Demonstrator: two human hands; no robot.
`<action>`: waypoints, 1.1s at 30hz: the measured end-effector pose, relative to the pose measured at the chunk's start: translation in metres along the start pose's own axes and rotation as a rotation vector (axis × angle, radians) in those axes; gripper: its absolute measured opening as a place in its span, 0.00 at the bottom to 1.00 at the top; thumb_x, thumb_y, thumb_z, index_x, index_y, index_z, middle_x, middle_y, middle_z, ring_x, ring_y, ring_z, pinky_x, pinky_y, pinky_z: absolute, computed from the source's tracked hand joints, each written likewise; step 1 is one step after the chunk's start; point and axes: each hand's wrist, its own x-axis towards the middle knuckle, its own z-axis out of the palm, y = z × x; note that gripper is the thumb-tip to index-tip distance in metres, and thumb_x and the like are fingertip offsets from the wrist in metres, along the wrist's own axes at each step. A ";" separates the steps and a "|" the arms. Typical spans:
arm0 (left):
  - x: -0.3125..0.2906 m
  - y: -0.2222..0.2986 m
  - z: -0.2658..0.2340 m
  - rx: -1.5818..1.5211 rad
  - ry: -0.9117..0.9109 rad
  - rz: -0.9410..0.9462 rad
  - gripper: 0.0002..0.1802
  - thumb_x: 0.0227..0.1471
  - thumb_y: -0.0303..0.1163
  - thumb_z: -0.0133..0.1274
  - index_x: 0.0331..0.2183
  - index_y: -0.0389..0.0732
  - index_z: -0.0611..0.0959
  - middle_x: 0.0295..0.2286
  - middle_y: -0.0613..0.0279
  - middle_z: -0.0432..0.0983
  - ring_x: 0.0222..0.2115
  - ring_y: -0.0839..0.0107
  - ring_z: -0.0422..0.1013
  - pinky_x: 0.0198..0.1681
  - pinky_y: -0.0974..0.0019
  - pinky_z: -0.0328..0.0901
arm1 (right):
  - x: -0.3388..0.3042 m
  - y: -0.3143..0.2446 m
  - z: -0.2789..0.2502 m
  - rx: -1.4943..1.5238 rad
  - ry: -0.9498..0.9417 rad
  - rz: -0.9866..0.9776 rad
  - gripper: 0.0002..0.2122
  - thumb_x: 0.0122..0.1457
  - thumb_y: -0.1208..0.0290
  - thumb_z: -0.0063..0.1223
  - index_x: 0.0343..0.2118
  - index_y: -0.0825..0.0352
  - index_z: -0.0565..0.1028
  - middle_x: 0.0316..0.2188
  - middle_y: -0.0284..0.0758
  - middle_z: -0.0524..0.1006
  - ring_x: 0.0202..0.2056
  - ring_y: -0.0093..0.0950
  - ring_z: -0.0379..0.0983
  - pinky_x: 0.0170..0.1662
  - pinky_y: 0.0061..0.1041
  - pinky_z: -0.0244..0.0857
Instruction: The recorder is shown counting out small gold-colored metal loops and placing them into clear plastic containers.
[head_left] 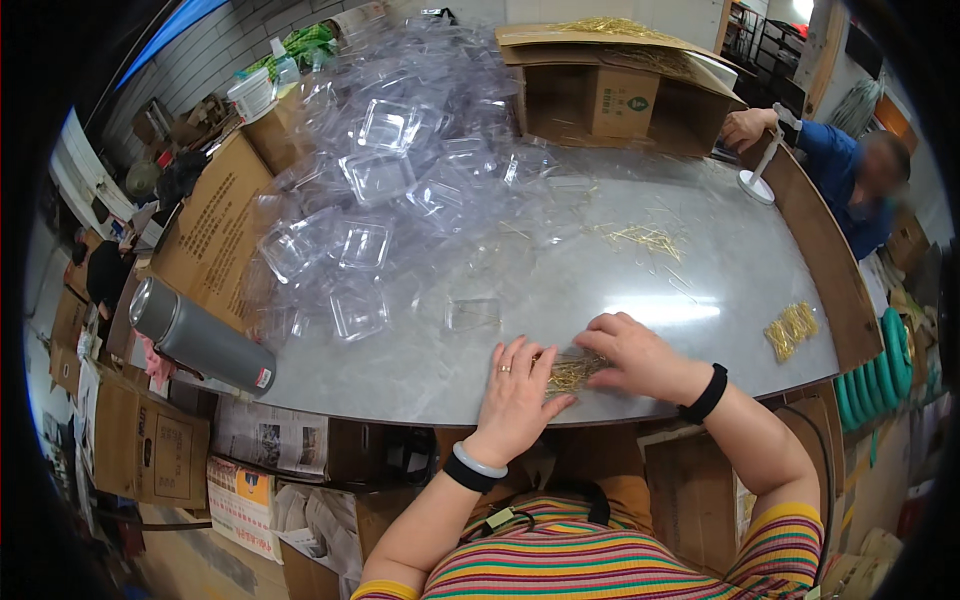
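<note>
A small bundle of thin gold-coloured wire pieces [568,374] lies at the near edge of the grey metal table, between my two hands. Along its left end rests my left hand [514,392], palm down, fingers stretched out and the thumb apart. My right hand [640,358] curves over the right end, thumb and fingers around the wires; its fingertips are partly hidden. Just beyond my left hand sits a clear plastic box [472,314] with a few wires in it. More gold wires [642,238] are scattered farther back, and a bundled stack of them [791,331] lies at the right.
Clear plastic boxes [385,175] heap up across the table's left and back. A grey flask [200,335] lies tilted at the left edge. An open cardboard box [620,95] stands at the back with wires on top. Another person [850,180] is beyond the right-hand board [825,255], near a white stand [757,186].
</note>
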 end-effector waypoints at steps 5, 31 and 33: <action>0.000 0.004 0.000 0.052 0.022 0.014 0.38 0.51 0.44 0.63 0.58 0.37 0.70 0.57 0.48 0.61 0.62 0.43 0.53 0.65 0.40 0.47 | -0.016 0.001 -0.003 -0.029 0.000 0.154 0.22 0.50 0.71 0.65 0.49 0.66 0.74 0.45 0.42 0.72 0.48 0.44 0.70 0.52 0.38 0.68; 0.002 0.007 0.003 0.049 0.007 0.025 0.36 0.54 0.43 0.60 0.58 0.34 0.70 0.56 0.49 0.65 0.61 0.43 0.55 0.65 0.41 0.47 | -0.001 0.003 0.001 -0.101 0.064 -0.173 0.18 0.49 0.69 0.65 0.44 0.64 0.76 0.46 0.40 0.74 0.45 0.43 0.72 0.48 0.37 0.69; 0.000 0.003 0.003 -0.031 0.016 0.042 0.38 0.53 0.41 0.59 0.60 0.33 0.66 0.57 0.47 0.63 0.62 0.43 0.54 0.66 0.41 0.46 | 0.000 -0.005 0.006 -0.068 0.023 -0.132 0.21 0.49 0.68 0.66 0.47 0.64 0.74 0.47 0.40 0.73 0.47 0.43 0.70 0.50 0.37 0.68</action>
